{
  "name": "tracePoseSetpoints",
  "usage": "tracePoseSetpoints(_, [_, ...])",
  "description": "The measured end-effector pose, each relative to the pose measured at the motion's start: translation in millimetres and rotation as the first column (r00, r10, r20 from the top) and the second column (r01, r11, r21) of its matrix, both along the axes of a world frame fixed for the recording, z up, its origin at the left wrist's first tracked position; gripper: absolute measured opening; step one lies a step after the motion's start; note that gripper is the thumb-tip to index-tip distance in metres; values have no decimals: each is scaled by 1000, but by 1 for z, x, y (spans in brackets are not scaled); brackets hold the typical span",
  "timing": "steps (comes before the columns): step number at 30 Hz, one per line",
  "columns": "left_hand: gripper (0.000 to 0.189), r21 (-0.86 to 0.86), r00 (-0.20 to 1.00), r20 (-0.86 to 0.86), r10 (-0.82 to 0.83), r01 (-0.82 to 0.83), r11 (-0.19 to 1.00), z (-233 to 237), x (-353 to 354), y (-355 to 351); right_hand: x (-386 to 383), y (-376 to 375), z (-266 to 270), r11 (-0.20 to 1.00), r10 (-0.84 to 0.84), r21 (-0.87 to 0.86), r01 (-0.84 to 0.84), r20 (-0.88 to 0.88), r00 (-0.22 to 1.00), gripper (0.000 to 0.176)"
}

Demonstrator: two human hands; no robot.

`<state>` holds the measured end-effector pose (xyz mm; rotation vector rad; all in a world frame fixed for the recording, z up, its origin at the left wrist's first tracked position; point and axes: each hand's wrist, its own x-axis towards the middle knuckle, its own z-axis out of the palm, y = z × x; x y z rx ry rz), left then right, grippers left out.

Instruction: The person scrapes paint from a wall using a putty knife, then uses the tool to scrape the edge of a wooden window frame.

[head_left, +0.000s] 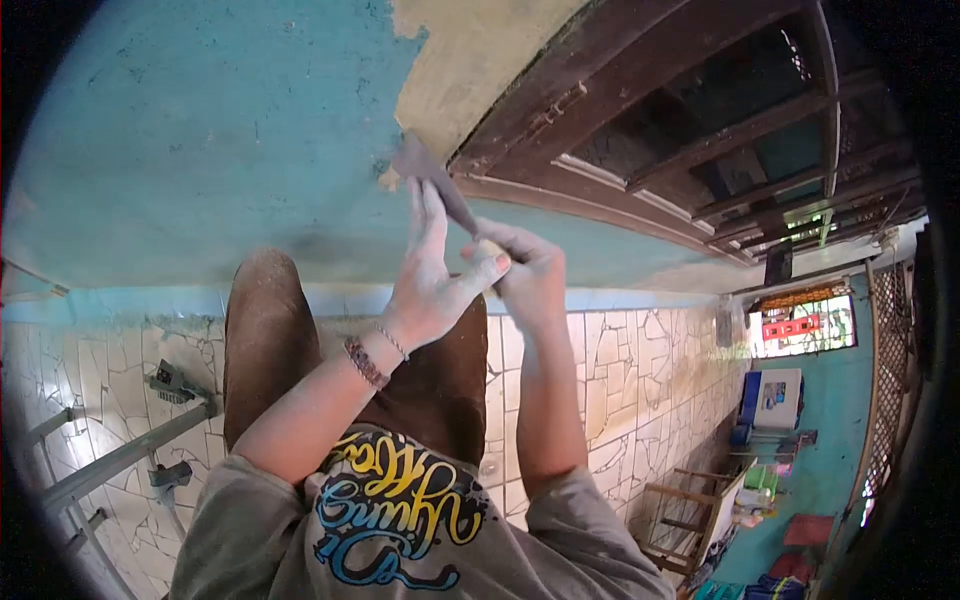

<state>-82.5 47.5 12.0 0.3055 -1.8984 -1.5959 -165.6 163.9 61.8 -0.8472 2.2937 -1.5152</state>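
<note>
A scraper (438, 180) with a flat grey blade lies against the wall, its tip at the border between blue paint (250, 130) and a bare beige patch (460, 60). My right hand (532, 270) is closed around its handle, most of which the fingers hide. From the other side, my left hand (430, 285) presses two stretched fingers along the blade, while its thumb reaches across to the handle beside my right hand. Pale dust coats both hands. A beaded bracelet (366, 363) and a thin cord circle my left wrist.
Right of the scraper is a dark brown wooden window frame (620, 180) with glass panes. Below the wall runs a cracked-tile floor (600, 390). A metal ladder (125, 455) stands at the lower left. Farther right are a wooden chair (685, 520) and a lattice panel (885, 370).
</note>
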Motion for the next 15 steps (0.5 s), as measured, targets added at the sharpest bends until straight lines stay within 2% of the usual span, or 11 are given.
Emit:
tracePoseSetpoints(2, [114,-36,1000,-1,-24,24,999,6,1,-3,-6,-3,-4,999,42,-34,-42,14,999,31])
tracePoseSetpoints(5, [109,-52,999,-14,-45,44,998,13,1,-6,-6,14,15,1000,-20,-19,20,-5,1000,31])
tracePoseSetpoints(8, [109,-21,998,-30,-59,58,998,13,1,2,-2,-11,24,998,28,-57,-20,159,987,32])
tracePoseSetpoints(12, [112,-4,996,-54,-70,70,998,9,-1,0,0,5,30,994,78,95,-59,-207,975,30])
tracePoseSetpoints(15, [113,48,996,-61,-68,71,996,13,1,-5,2,-11,31,991,30,134,-15,-114,993,29])
